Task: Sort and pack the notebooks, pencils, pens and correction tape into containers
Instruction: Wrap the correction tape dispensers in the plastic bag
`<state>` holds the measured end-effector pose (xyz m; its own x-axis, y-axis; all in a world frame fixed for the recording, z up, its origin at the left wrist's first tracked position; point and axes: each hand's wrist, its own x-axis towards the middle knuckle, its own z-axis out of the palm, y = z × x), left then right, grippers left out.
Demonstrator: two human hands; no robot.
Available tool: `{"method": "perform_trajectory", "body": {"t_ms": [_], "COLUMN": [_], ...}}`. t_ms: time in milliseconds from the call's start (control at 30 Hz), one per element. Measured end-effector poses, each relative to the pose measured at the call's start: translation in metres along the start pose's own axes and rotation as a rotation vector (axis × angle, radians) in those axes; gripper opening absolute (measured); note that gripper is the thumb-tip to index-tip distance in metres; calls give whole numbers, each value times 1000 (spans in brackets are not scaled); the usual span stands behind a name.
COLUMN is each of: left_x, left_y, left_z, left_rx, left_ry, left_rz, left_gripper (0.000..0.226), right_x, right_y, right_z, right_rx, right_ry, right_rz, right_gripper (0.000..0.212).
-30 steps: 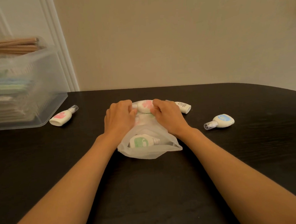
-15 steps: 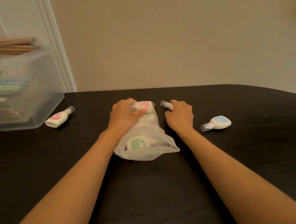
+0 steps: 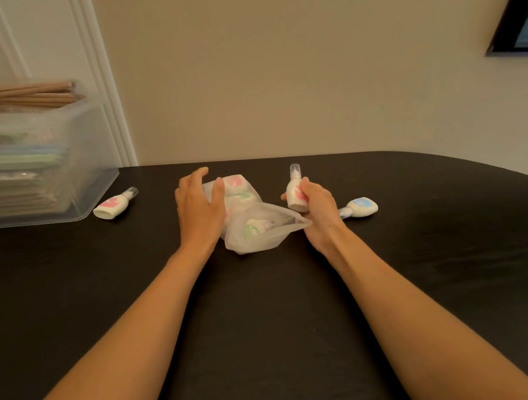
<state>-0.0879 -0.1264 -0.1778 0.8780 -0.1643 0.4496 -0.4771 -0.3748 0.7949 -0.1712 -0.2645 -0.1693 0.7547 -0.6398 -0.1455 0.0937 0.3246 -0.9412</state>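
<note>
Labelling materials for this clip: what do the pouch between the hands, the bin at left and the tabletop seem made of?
Pouch: thin frosted plastic film, likely; it crumples and correction tapes show through. Bin: rigid clear plastic, slightly cloudy; stacked contents visible through its wall. Tabletop: black, matte, faint grain streaks, perhaps wood or veneer.

**White tapes, pastel marks, black table**

Table [image 3: 266, 340] black, faintly grained; bag [image 3: 253, 246] milky and see-through; held correction tape [image 3: 296, 194] white with a pink blotch and clear cap; left correction tape [image 3: 113, 206] the same white and pink; right correction tape [image 3: 362, 207] white with a blue patch; bagged correction tape [image 3: 252, 229] white with green; bin [image 3: 95, 168] clear, ribbed; pencils [image 3: 21, 95] tan wood; notebooks [image 3: 19, 157] pale blue, green, cream; wall [image 3: 279, 73] beige.
</note>
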Motion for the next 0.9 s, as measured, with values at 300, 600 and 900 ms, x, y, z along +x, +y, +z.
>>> {"method": "perform_trajectory", "body": {"t_ms": [300,600,900], "left_x": [-56,-68,-58], "left_y": [17,18,28], "left_z": [-25,-31,-20], "left_rx": [26,329,173], "left_ry": [-252,-191,-207], "left_rz": [153,373,119], "left_gripper": [51,36,15], "right_x": [-57,-85,-86], "right_y": [-5,-21,-22], "right_z": [-28,-28,-28], "right_rx": [491,75,-153], "right_ry": [-272,-378,-451], "right_rz": [6,-169,-165], "right_gripper": [48,19,13]}}
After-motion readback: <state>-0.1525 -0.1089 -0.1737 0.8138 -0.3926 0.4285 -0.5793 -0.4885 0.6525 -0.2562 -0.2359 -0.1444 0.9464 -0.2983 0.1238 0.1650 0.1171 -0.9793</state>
